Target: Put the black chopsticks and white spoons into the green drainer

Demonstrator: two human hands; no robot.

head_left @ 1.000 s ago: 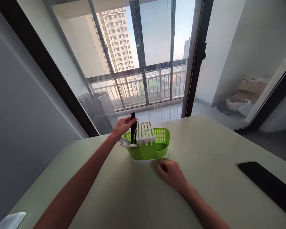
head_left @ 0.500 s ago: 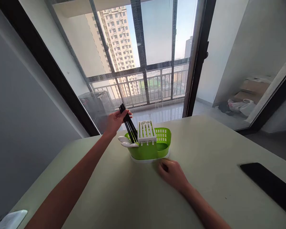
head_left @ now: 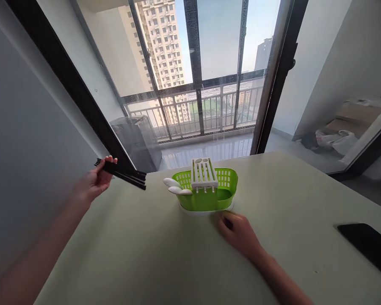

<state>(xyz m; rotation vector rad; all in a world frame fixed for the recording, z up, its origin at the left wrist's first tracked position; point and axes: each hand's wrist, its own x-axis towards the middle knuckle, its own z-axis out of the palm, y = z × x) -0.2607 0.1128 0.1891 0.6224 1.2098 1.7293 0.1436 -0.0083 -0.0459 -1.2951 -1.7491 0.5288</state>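
Observation:
My left hand (head_left: 100,178) is closed around a bundle of black chopsticks (head_left: 127,174), held nearly level above the left part of the table. A green plastic cutlery basket (head_left: 205,201) stands on a white base in the middle. Several white spoons (head_left: 174,186) rest in its left end, their bowls leaning over the rim. Across the basket's middle sits a white slotted rack (head_left: 205,173) with small hooks at the front. My right hand (head_left: 236,231) lies on the table just in front of the basket's right end, its fingers curled into a loose fist with nothing visible in it.
The pale table (head_left: 165,258) stretches under everything. A black flat object (head_left: 368,245) lies at its right. Behind the table are a dark-framed glass door (head_left: 279,80) and a balcony. White bags (head_left: 336,140) and cardboard sit on the floor at the right.
My left hand has lifted the chopsticks out of the basket and carried them left, tipping them from upright to nearly level. The right hand has stayed beside the basket.

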